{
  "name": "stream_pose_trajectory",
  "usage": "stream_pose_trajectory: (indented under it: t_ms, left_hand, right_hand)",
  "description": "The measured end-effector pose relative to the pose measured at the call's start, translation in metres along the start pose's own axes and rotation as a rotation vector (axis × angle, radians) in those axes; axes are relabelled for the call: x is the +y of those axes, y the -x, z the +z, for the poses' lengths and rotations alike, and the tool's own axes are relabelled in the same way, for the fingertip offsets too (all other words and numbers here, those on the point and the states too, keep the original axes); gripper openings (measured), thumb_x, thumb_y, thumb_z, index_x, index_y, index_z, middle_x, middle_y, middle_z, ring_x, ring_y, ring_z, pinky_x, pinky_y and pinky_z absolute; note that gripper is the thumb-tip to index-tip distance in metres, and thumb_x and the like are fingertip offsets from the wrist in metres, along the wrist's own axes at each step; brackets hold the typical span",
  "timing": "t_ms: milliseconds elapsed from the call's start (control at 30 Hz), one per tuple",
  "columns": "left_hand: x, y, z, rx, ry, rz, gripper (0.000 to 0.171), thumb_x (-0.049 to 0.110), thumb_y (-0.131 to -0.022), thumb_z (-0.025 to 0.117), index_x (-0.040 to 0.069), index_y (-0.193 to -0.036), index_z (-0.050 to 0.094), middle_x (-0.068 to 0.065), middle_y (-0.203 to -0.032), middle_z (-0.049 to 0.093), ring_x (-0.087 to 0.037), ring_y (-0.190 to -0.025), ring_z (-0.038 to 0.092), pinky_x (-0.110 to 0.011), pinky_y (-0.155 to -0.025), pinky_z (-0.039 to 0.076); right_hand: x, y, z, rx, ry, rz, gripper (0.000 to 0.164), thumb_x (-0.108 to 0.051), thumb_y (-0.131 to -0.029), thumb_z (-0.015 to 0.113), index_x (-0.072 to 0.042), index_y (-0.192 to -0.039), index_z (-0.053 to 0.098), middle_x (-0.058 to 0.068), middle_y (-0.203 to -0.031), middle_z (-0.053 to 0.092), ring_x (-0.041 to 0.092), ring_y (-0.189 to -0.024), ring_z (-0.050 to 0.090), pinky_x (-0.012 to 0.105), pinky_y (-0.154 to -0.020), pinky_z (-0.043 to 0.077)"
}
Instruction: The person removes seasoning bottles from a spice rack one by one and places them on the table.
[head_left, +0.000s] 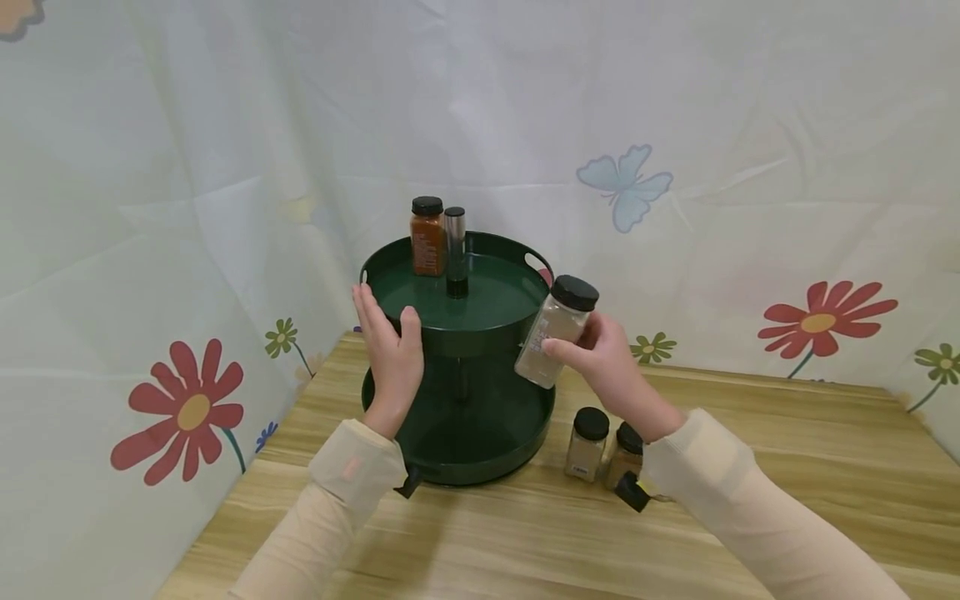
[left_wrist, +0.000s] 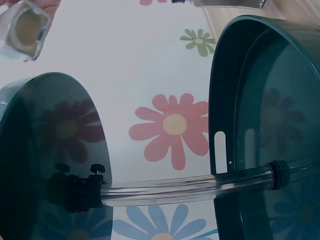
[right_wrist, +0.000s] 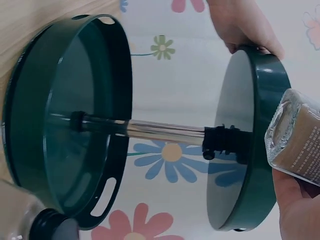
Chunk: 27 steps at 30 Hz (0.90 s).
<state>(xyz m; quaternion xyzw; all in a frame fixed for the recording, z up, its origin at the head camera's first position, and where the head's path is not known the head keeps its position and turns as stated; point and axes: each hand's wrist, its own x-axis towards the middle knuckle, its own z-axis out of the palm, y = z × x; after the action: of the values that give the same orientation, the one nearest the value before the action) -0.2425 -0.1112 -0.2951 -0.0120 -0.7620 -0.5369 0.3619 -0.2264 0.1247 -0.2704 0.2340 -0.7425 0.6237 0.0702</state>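
In the head view my right hand (head_left: 609, 367) grips a clear spice jar (head_left: 551, 340) of pale powder with a black lid. The jar leans, lid up and to the right, at the right rim of a dark green two-tier turntable rack (head_left: 468, 342). The left wrist view catches the base of this spice jar (left_wrist: 25, 31) at the upper left. My left hand (head_left: 393, 362), fingers straight, rests against the left side of the upper tray. A spice jar of orange-red powder (head_left: 428, 242) stands upright on that tray, behind the central metal post (head_left: 456, 250).
Two more black-lidded spice jars, a pale one (head_left: 587, 446) and a browner one (head_left: 625, 458), stand on the wooden table (head_left: 480, 550) right of the rack. The right wrist partly covers the browner one. A flower-printed white curtain (head_left: 480, 108) hangs close behind.
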Motion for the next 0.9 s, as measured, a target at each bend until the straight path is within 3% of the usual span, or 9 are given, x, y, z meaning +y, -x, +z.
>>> stream_pose_trajectory:
  t_ms: [300,567,900]
  left_hand:
    - [0.000,0.000,0.000,-0.005,-0.002,-0.011,0.068,0.034,-0.091,0.036,0.007,-0.144,0.002,-0.008,-0.152,-0.004,-0.017,-0.136,-0.002,-0.047,-0.110,0.008]
    - [-0.001,0.000,0.000,0.003,-0.005,-0.003,0.068,0.033,-0.091,0.036,0.006,-0.144,0.003,-0.009,-0.152,-0.004,-0.018,-0.136,-0.002,-0.047,-0.110,0.008]
    - [-0.001,0.000,0.000,0.003,-0.007,0.000,0.068,0.033,-0.091,0.036,0.007,-0.144,0.003,-0.009,-0.152,-0.004,-0.018,-0.136,-0.002,-0.047,-0.110,0.008]
  right_hand:
    - [0.013,0.010,-0.004,-0.026,0.041,0.006,0.041,-0.009,-0.082,0.058,0.003,-0.120,0.046,0.018,-0.107,0.055,0.017,-0.090,0.056,0.025,-0.076,0.048]
    - [0.024,0.018,-0.008,-0.052,0.086,0.042,0.043,-0.011,-0.082,0.059,0.002,-0.120,0.045,0.020,-0.108,0.054,0.023,-0.093,0.056,0.036,-0.081,0.048]
    - [0.039,0.027,-0.010,-0.139,0.128,0.050,0.041,-0.012,-0.081,0.061,0.001,-0.118,0.048,0.016,-0.098,0.058,0.022,-0.082,0.058,0.032,-0.071,0.050]
